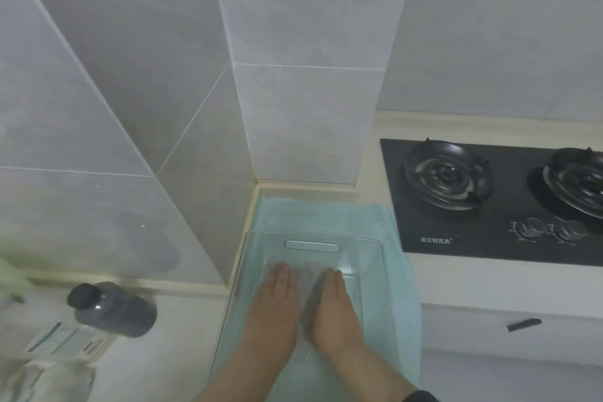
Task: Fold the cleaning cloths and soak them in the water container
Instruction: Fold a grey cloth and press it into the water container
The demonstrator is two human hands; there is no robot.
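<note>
A clear plastic water container (313, 240) stands on a light green cloth (385, 222) spread on the counter. A grey cleaning cloth (307, 284) lies inside it, under the water. My left hand (277, 300) and my right hand (336, 303) lie flat side by side in the container. Both press down on the grey cloth with straight fingers. Most of the cloth is hidden beneath them.
A black gas hob (496, 202) with two burners sits to the right. A tiled wall column (306, 75) rises just behind the container. A dark-capped bottle (112, 307) lies on the counter at the left, with another cloth (42, 382) at the lower left corner.
</note>
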